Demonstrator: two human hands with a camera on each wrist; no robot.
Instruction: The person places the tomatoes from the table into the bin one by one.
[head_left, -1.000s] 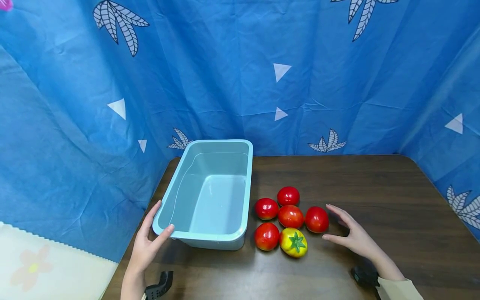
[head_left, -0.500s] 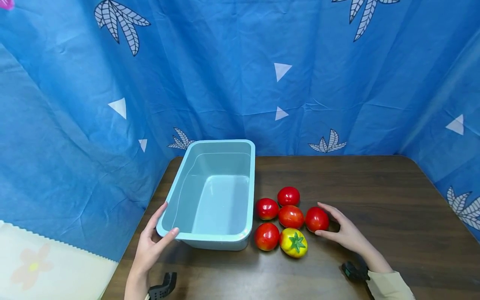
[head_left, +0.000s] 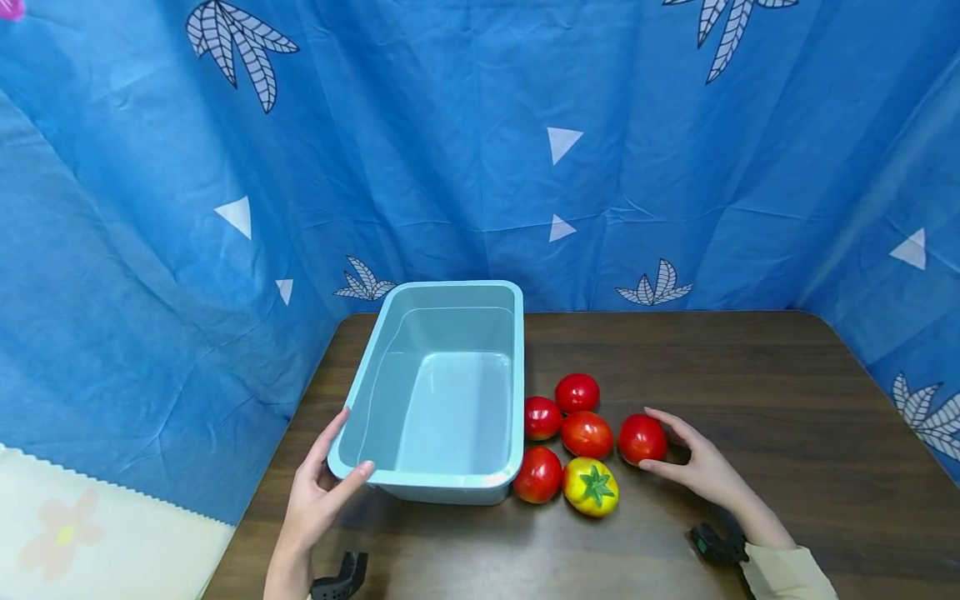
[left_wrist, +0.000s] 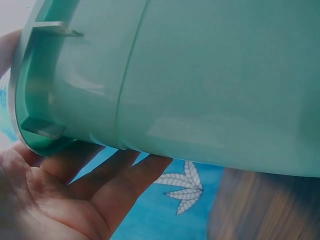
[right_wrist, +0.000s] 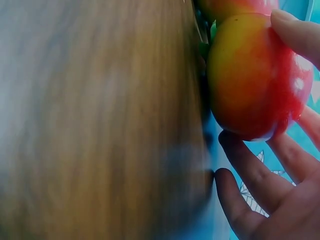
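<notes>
pale blue, the tub [head_left: 427,481] is at left of the dark wooden table [head_left: 712,367] in the head view; the left hand [head_left: 315,500] grips its near-left corner, while the right hand [head_left: 701,468] pinches the rightmost red fruit [head_left: 641,439] near four more red fruits [head_left: 587,434] and a yellow fruit [head_left: 590,487]. left wrist: fingers [left_wrist: 131,186] lie along the tub's outer wall. right wrist: thumb and fingers hold opposite sides of the rightmost red fruit.
</notes>
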